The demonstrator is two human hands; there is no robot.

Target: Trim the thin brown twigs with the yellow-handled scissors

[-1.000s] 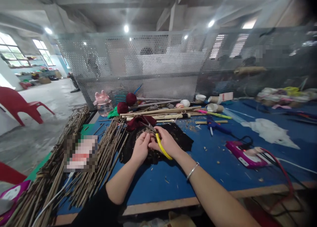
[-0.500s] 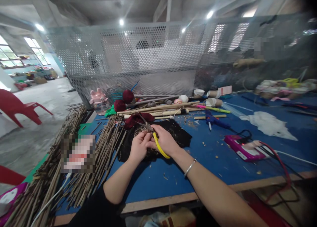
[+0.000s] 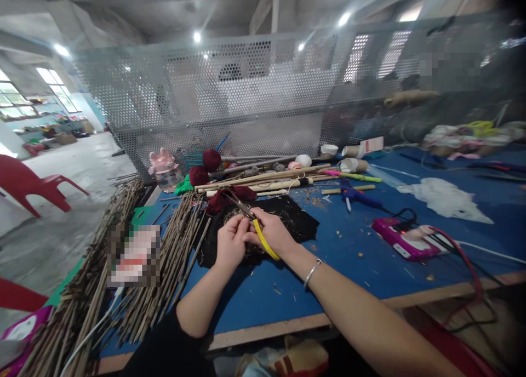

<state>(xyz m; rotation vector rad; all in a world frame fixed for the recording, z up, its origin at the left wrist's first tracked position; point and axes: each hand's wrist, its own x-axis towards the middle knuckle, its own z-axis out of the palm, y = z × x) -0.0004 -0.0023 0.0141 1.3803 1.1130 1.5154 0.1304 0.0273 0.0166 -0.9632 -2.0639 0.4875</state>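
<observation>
Over a black cloth (image 3: 302, 217) strewn with dry plant bits, my two hands meet. My right hand (image 3: 274, 235) is closed around scissors (image 3: 265, 241) with yellow handles; their blades point away and to the left, close together. My left hand (image 3: 230, 241) is closed in a pinch just left of the blades, fingertips touching or nearly touching the right hand's. Whatever it pinches is hidden by the fingers. A dark red cloth (image 3: 243, 192) lies right beyond the scissor tips.
Bundled thin twigs (image 3: 164, 273) lie left, beside a blurred-out flat object (image 3: 135, 256) with a white cable. Behind are sticks (image 3: 271, 175), dark red balls (image 3: 211, 159) and a pink-lidded jar (image 3: 164, 169). Rightward are a blue glue gun (image 3: 356, 195), magenta power strip (image 3: 405, 245) and white plastic bag (image 3: 447, 204).
The scissor blades, spread apart before, have come together. Both hands stay at nearly the same place over the black cloth. The view has shifted slightly.
</observation>
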